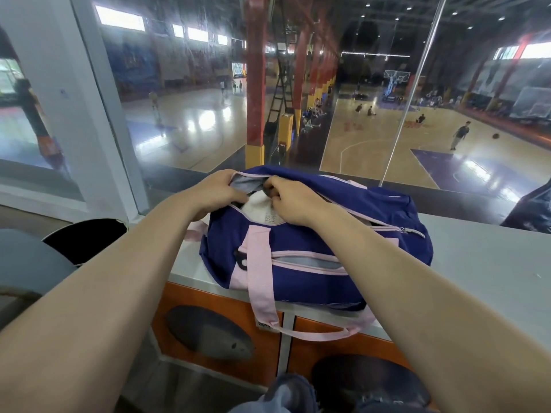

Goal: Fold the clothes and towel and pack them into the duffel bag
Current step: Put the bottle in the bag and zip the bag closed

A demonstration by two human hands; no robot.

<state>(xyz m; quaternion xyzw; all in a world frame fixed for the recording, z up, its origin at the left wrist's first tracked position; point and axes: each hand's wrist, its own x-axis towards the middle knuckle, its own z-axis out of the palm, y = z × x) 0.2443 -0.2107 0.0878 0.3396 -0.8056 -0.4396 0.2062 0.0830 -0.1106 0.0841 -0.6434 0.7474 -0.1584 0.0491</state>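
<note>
A: What does the worktop (477, 257) look like from my feed?

B: I see a flat grey worktop set against the window. One purple duffel bag (301, 257) rests directly on it, pink strap (262, 290) hanging over the near edge.

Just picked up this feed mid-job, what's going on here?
A person is working at the top opening of a purple duffel bag that sits on a grey counter. The left hand holds the opening's edge, while the right hand pinches something at the zipper line. White fabric already lies inside, so packing looks nearly done.
</note>
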